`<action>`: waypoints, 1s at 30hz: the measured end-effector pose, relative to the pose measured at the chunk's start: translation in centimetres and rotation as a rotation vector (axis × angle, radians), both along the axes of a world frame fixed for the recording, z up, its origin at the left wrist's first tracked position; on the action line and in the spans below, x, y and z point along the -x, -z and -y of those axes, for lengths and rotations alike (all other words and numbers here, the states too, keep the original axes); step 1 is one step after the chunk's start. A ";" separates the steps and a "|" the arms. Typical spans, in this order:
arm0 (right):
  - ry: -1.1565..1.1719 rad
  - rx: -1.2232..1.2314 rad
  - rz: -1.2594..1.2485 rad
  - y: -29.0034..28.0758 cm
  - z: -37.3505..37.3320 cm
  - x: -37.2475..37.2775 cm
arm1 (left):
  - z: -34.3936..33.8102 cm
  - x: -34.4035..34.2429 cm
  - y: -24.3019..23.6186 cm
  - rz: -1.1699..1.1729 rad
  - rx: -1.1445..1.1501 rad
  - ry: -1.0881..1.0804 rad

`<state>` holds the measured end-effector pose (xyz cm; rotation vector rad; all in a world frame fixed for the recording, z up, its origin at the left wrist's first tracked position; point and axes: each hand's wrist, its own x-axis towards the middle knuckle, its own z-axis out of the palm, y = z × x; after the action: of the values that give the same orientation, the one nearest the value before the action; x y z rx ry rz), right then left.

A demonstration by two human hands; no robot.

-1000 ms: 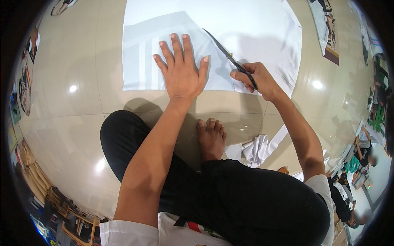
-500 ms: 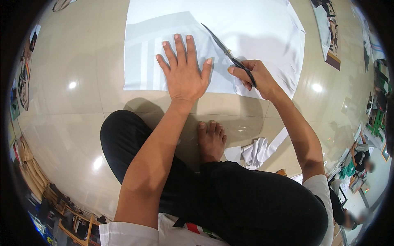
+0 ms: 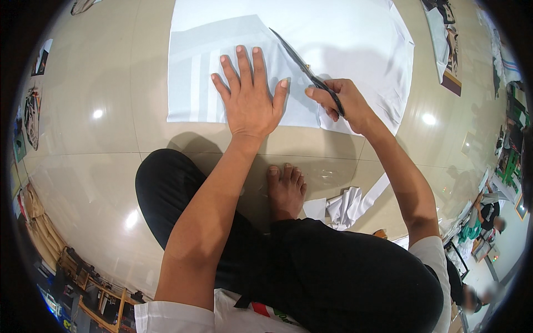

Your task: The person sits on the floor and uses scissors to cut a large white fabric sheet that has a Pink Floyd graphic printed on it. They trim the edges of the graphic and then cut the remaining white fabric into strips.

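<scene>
A large sheet of white fabric (image 3: 355,28) lies spread on the tiled floor. On its left part rests a pale grey striped piece (image 3: 191,50), with a slanting right edge. My left hand (image 3: 252,102) presses flat on this piece, fingers spread. My right hand (image 3: 347,105) is closed round the black handles of a pair of scissors (image 3: 305,67). Their long dark blades point up and left, along the slanting edge of the grey piece; they look nearly closed. Whether fabric lies between the blades I cannot tell.
My bare foot (image 3: 287,191) stands on the floor below the fabric, beside crumpled white fabric scraps (image 3: 347,208). A printed board (image 3: 451,61) lies at the upper right. Wooden frames (image 3: 102,302) stand at the lower left. People (image 3: 491,213) are at the far right.
The scissors and my right hand have shifted slightly up and left. My left hand stays in place on the grey piece.
</scene>
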<state>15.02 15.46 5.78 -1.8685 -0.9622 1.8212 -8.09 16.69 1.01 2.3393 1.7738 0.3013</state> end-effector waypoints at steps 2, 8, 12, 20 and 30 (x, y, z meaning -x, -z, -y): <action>0.011 0.002 -0.014 -0.1 -0.4 0.4 | 0.0 0.1 0.0 0.008 0.004 -0.001; 0.041 0.002 -0.031 0.1 -0.8 0.7 | 0.0 0.1 0.0 0.001 0.006 -0.003; -0.005 0.005 0.001 0.3 -0.8 0.4 | 0.0 0.1 0.0 -0.002 0.000 0.000; 0.012 0.007 0.005 -0.1 -1.0 1.2 | 0.0 0.1 0.0 -0.011 0.011 -0.003; 0.075 -0.028 -0.044 1.1 -1.9 1.8 | 0.0 0.0 -0.1 -0.003 0.037 0.002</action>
<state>13.26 17.34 4.69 -1.8152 -0.8867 1.7882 -8.06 16.72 1.15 2.3171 1.7633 0.2619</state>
